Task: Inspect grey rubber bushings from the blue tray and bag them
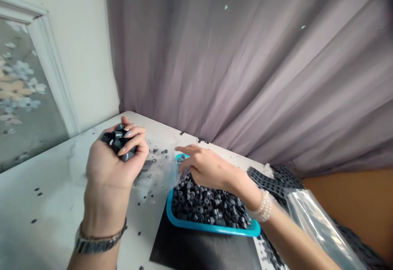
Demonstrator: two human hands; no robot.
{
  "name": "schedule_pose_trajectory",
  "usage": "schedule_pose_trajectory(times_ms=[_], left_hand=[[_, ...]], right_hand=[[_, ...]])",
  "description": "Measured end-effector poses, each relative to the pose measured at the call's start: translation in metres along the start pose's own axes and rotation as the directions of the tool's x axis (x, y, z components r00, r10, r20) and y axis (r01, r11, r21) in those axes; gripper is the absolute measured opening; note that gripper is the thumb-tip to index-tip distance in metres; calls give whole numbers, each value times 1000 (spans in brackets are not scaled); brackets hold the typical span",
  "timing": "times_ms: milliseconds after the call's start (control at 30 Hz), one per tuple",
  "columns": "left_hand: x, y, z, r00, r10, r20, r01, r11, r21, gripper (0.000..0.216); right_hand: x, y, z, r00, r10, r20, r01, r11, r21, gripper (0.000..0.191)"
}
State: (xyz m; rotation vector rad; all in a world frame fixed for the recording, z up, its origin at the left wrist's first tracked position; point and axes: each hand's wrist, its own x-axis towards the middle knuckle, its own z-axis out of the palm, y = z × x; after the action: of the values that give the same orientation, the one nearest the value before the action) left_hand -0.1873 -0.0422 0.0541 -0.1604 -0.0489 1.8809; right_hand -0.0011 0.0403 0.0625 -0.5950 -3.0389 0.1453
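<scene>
Small black rings (pixel 120 142) fill the cupped left hand (pixel 112 164) and teal tray (pixel 211 229).

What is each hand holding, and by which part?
The left hand cups a handful of black rings in its palm, fingers curled over them. The right hand appears to pinch a clear plastic bag at its edge.

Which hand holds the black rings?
The left hand, with the metal watch, cups a handful of black rings above the table; the right hand, with the pearl bracelet, only pinches clear plastic film over the teal tray.
</scene>
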Motion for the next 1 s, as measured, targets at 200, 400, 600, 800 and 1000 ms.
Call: schedule_pose_trajectory(times_ms=[200, 400, 600, 800, 1000], left_hand=[[11, -52, -13, 974, -195, -120, 197, 980, 7, 24], [14, -120, -44, 896, -363, -256, 388, 920, 55, 40], [13, -147, -68, 899, -415, -140, 438, 868, 233, 47], [16, -161, -77, 881, -426, -205, 470, 832, 293, 45], [15, -166, -83, 872, -421, -249, 486, 804, 343, 46]], right_hand=[[-43, 11, 5, 960, 241, -143, -182, 923, 339, 45], [-86, 14, 18, 674, 587, -448, -287, 768, 573, 29], [-105, 19, 32, 565, 743, -358, -292, 586, 756, 24], [-105, 26, 52, 609, 759, -230, -232, 448, 863, 26], [-112, 33, 52, 682, 662, -310, -261, 617, 742, 13]])
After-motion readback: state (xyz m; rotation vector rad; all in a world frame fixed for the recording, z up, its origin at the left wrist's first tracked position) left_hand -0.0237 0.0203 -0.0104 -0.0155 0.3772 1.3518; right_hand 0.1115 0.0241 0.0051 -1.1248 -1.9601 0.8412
